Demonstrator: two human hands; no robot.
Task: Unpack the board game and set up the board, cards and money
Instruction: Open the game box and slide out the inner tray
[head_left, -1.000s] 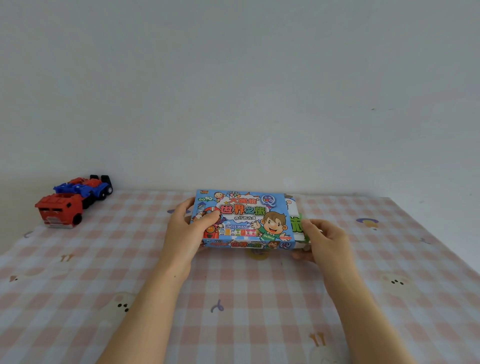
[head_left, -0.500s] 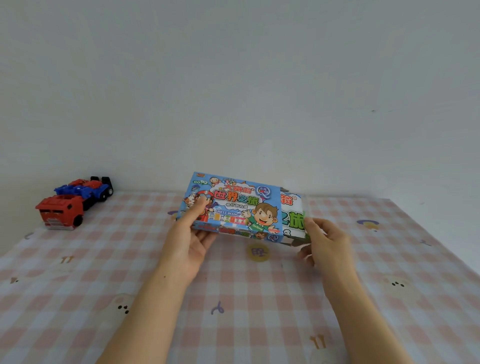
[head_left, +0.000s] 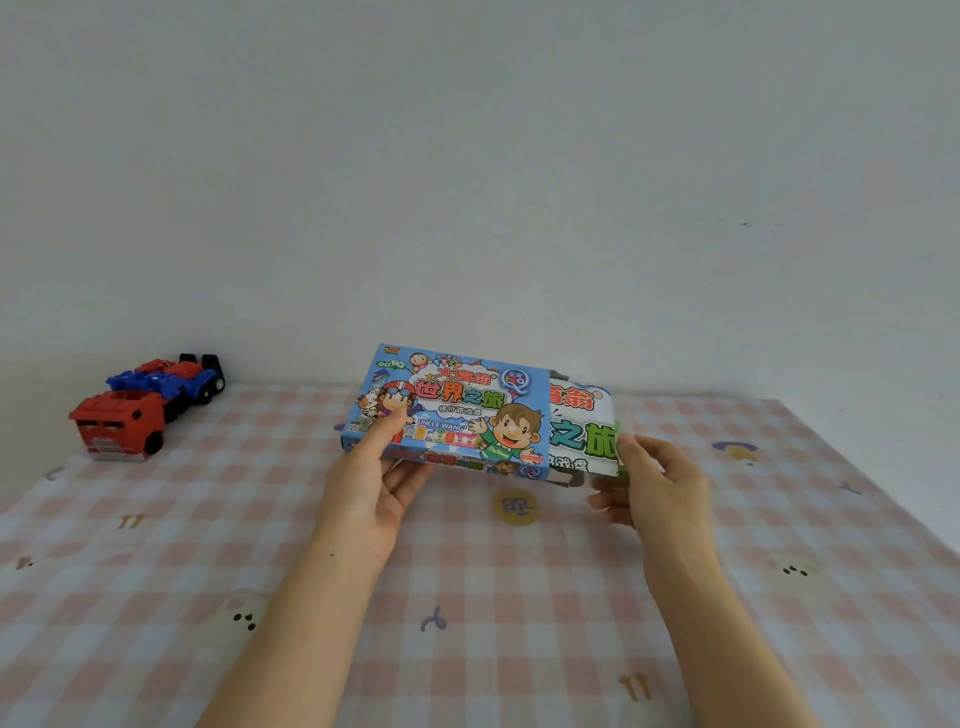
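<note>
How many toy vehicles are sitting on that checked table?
2. A red truck stands at the far left of the table; a blue and red vehicle sits just behind it. Whether they are joined is unclear.

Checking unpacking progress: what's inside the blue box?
A white insert with green lettering pokes out the right end, pinched by the right hand. The box covers everything deeper.
</note>
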